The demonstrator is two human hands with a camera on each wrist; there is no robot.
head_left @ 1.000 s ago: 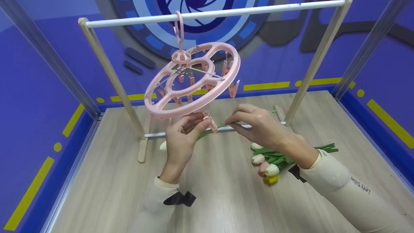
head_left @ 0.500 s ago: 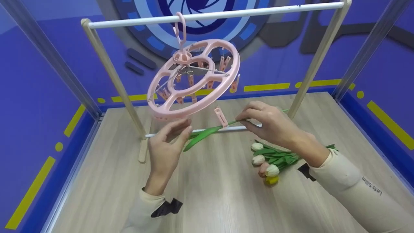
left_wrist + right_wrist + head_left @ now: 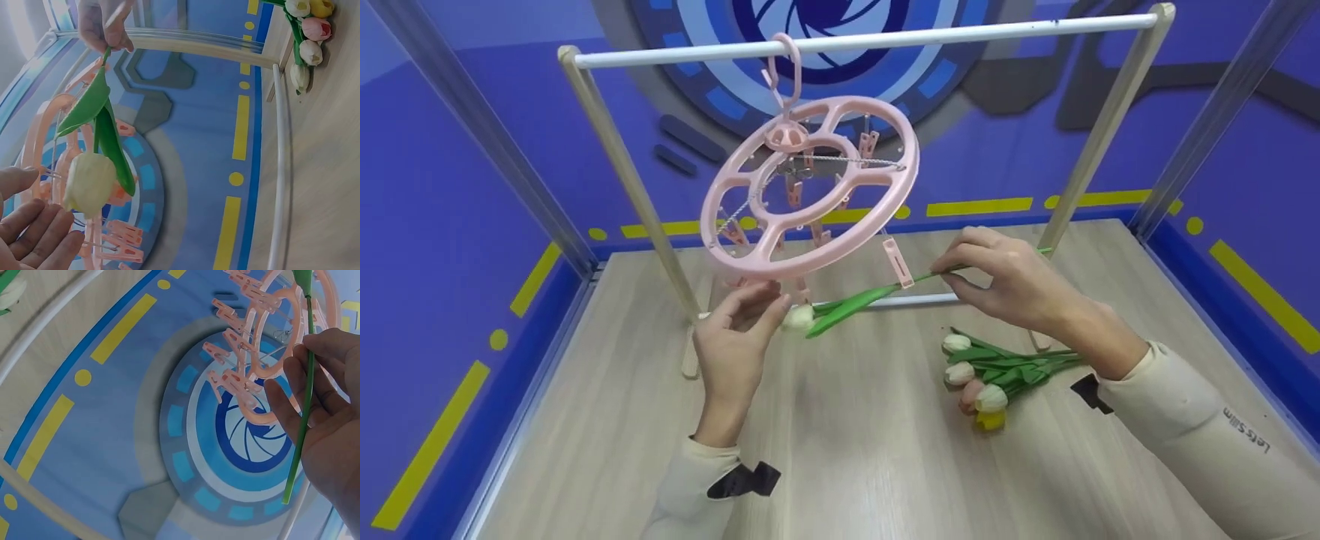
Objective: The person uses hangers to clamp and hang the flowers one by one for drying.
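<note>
A white tulip with green leaves lies slantwise in the air below the round pink clip hanger. My right hand pinches its stem between thumb and fingers; the stem's end extends past the palm in the right wrist view. One pink clothespin hangs tilted from the ring, its lower end meeting the stem beside the leaves. My left hand is beside the bloom, under the ring's left edge. In the left wrist view its thumb and fingers are apart, holding nothing.
The hanger hooks over the white top bar of a wooden-legged rack. Several tulips, white, pink and yellow, lie in a bunch on the wooden table, right of centre. Blue patterned walls enclose the table at the back and sides.
My left hand has released the clothespin and moved left and down, away from it. My right hand has shifted right with the stem, the clothespin moving along, and the ring has turned.
</note>
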